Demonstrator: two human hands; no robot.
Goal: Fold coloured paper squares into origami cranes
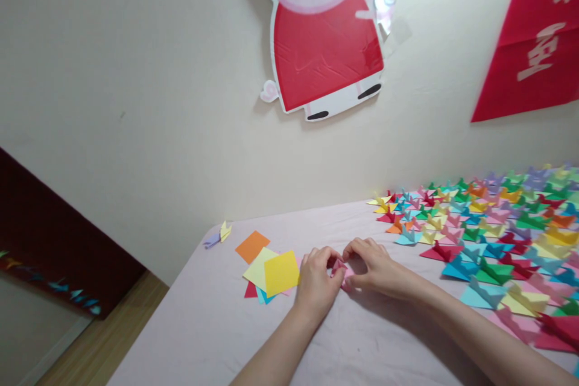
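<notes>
A small folded piece of pink paper (337, 266) is between my two hands, low over the pale cloth surface (217, 338). My left hand (318, 280) grips it from the left, thumb and fingers pinched together. My right hand (373, 268) reaches in from the right, its thumb and forefinger curled about the paper's other side. The fingers partly hide the paper's folds. Just left of my left hand lie loose square sheets, with a yellow sheet (281, 273) on top, a pale yellow one (257, 271) beneath and an orange one (253, 246) behind.
Many folded paper cranes (493, 235) in mixed colours stand in rows on the right. Two small folded papers (219, 236) sit at the far left corner. Behind rises a wall (172, 102) with a pig cutout (325, 54) and a red banner (515, 54).
</notes>
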